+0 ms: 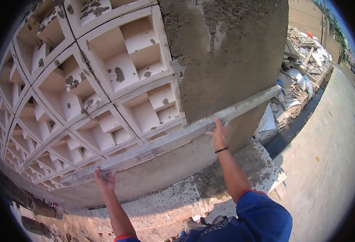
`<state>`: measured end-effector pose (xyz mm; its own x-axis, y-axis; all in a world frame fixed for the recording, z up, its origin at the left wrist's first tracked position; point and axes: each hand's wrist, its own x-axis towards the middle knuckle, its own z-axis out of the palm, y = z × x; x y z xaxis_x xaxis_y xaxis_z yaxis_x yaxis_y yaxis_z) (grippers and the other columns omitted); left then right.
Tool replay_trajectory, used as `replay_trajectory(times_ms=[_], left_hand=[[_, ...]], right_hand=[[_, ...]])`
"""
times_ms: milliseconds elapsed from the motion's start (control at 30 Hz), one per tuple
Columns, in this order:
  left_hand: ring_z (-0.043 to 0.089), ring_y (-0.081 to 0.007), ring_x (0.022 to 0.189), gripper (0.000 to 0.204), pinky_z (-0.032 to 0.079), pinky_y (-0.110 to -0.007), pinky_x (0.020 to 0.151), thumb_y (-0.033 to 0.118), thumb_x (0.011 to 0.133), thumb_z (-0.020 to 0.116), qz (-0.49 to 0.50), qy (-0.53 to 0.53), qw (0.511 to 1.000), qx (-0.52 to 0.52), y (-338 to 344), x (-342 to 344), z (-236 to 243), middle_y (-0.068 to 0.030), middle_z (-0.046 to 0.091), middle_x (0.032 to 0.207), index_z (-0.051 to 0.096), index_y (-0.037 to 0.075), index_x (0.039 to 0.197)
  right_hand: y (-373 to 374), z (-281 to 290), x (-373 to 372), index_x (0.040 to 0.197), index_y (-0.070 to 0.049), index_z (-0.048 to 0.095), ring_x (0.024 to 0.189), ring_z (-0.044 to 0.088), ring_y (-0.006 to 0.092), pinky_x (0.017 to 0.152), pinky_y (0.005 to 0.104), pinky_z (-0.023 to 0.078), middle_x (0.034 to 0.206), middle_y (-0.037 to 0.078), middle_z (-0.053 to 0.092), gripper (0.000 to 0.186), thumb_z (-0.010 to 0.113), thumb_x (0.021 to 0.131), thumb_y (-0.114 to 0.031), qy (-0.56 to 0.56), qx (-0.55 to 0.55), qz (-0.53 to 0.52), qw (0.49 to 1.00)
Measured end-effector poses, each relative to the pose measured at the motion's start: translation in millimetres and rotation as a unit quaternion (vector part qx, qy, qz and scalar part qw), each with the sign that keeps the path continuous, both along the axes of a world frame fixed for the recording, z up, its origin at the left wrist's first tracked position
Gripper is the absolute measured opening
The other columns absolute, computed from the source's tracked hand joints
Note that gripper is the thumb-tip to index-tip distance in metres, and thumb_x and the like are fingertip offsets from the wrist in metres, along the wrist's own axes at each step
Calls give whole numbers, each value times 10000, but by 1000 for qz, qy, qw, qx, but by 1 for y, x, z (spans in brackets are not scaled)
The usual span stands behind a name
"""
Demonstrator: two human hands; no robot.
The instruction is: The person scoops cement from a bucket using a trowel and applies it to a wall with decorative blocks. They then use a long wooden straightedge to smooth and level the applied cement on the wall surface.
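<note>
A long grey straightedge (pixel 157 146), smeared with mortar, lies against the wall and slants up to the right. It crosses both the white breeze blocks (pixel 135 94) and the brown wet mortar (pixel 230 52). My left hand (pixel 105 180) grips its lower edge near the left end. Farther along to the right, my right hand (pixel 218 135), with a dark beaded bracelet at the wrist, holds the same bar from below. Part of the fingers of each hand is hidden or blurred at the bar. Dark mortar splashes mark several of the blocks.
Below the bar runs a smooth rendered strip (pixel 161 167), above a rough concrete ledge (pixel 181 193) with mortar droppings. Right of the wall corner are a rubble heap (pixel 302 76), a dark drainage channel (pixel 292 135) and a paved road (pixel 322 161).
</note>
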<state>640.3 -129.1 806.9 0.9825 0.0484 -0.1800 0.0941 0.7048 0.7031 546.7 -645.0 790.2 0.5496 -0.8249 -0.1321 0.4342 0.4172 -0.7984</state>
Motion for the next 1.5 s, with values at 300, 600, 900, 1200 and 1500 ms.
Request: replay_trajectory(times_ms=[300, 600, 900, 1200, 1500], left_hand=[[393, -362, 1291, 731, 445, -483, 996, 375, 829, 674, 16, -46, 999, 15, -24, 12, 60, -132, 375, 1425, 345, 55, 1398], [422, -299, 1272, 630, 415, -448, 1011, 388, 824, 708, -29, -83, 996, -2, -48, 20, 101, -83, 457, 1381, 457, 110, 1332], [439, -280, 1256, 663, 427, -419, 1024, 408, 848, 697, -67, -110, 991, -34, -106, 4, 168, -123, 417, 1394, 413, 88, 1354], [462, -288, 1234, 572, 538, -436, 897, 379, 856, 705, -72, -133, 987, -48, -138, 4, 194, -108, 471, 1322, 456, 109, 1295], [535, -279, 1147, 481, 535, -431, 873, 355, 836, 715, -58, -58, 996, -41, -64, 27, 139, -85, 546, 1255, 537, 125, 1220]], right_hand=[[-8, 27, 24, 1518, -46, 29, 1119, 560, 308, 553, 346, 614, 1456, 242, 324, 998, 678, 834, -372, 9, -96, -150, 984], [-43, 139, 12, 1501, 30, 66, 1206, 478, 492, 1033, 444, 357, 1318, 390, 445, 953, 594, 856, -433, 123, -312, -243, 910], [-103, 252, -2, 1466, 107, 72, 1189, 481, 510, 1016, 458, 384, 1278, 429, 445, 945, 575, 866, -421, 93, -386, -259, 880], [-154, 301, 7, 1490, 58, 83, 668, 535, 259, 550, 341, 428, 975, 262, 580, 971, 623, 832, -408, 67, -372, -247, 892], [-81, 239, 13, 1516, -23, 21, 618, 636, 262, 530, 359, 528, 1019, 284, 618, 976, 606, 852, -436, 84, -361, -197, 908]])
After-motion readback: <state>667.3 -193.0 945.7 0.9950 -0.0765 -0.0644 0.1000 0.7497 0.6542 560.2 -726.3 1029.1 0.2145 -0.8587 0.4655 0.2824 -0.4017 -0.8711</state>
